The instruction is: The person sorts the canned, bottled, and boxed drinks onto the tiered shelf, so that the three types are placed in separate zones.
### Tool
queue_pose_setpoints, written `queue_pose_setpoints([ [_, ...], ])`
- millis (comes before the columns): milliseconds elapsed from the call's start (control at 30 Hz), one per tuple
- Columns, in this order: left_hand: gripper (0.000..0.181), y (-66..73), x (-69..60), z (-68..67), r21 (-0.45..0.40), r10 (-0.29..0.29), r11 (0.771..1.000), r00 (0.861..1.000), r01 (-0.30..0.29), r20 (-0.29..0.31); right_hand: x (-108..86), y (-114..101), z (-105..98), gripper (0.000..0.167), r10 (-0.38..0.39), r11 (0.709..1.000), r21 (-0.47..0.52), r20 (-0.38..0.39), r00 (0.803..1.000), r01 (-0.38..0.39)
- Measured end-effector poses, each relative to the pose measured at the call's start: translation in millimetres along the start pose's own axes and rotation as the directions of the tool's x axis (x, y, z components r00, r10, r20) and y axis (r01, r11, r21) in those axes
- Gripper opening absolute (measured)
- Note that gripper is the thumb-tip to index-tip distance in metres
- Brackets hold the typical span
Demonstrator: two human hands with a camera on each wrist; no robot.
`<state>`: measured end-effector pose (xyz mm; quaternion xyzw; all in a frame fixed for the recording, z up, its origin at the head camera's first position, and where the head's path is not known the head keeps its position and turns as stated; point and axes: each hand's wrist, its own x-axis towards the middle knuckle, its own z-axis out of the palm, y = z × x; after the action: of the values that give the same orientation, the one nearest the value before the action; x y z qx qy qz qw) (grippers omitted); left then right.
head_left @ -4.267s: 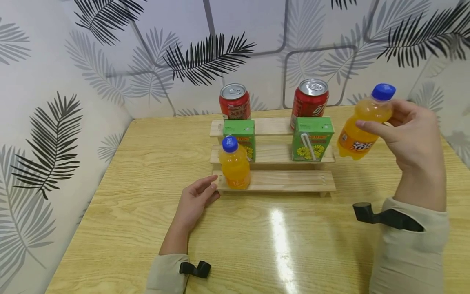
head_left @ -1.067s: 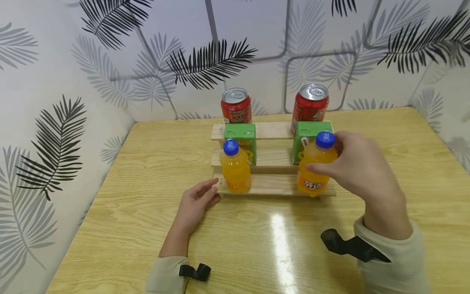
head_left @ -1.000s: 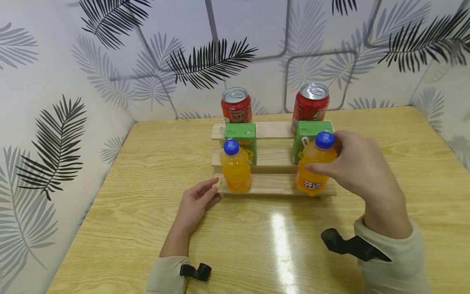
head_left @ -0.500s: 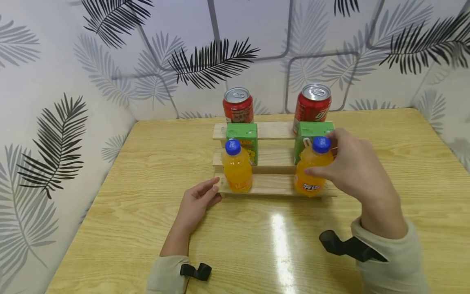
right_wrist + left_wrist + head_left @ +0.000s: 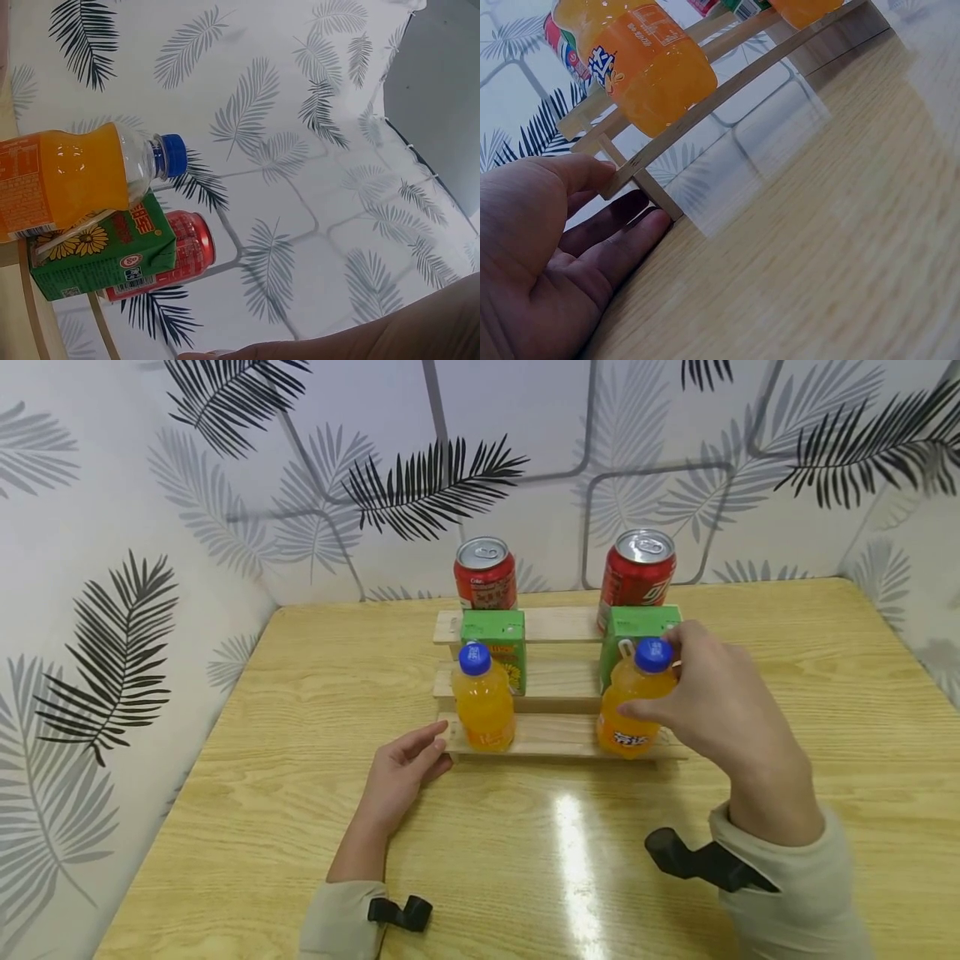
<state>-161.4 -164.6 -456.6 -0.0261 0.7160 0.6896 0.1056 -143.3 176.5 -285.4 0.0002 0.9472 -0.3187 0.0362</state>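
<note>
My right hand (image 5: 723, 702) grips an orange soda bottle (image 5: 633, 689) with a blue cap around its upper part. The bottle is over the right end of the lowest step of a wooden three-step rack (image 5: 558, 735), nearly upright; whether its base touches is unclear. My left hand (image 5: 405, 768) holds the rack's left end; in the left wrist view, fingers (image 5: 641, 236) touch the rack's leg and board end. Beside it on the lowest step stands a second orange soda bottle (image 5: 483, 710), also in the right wrist view (image 5: 82, 169). Only part of my right hand (image 5: 390, 330) shows there.
Two green drink cartons (image 5: 493, 625) (image 5: 641, 620) stand on the middle step, the right one partly behind the held bottle. On the top step are two red cans (image 5: 486, 581) (image 5: 637, 572). A leaf-patterned wall covering (image 5: 525, 510) rises behind the wooden table (image 5: 480, 860).
Earlier, my right hand held the bottle tilted in the air right of the rack. It has come down to the lowest step and shifted slightly left. My left hand stays put.
</note>
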Motion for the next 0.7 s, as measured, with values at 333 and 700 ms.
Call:
queue_pose_setpoints([
  [333,0.033,-4.4,-4.8,3.1,-0.007,-0.023,1.000,0.999,0.023,-0.027,-9.2,1.1,-4.1,0.081,-0.036,0.999,-0.028,0.042,0.998,0.037],
  [700,0.047,23.2,-17.7,-5.9,0.321,0.041,0.947,0.999,-0.034,-0.015,-17.6,22.5,-22.1,0.065,-0.035,0.971,0.226,-0.195,0.980,0.080],
])
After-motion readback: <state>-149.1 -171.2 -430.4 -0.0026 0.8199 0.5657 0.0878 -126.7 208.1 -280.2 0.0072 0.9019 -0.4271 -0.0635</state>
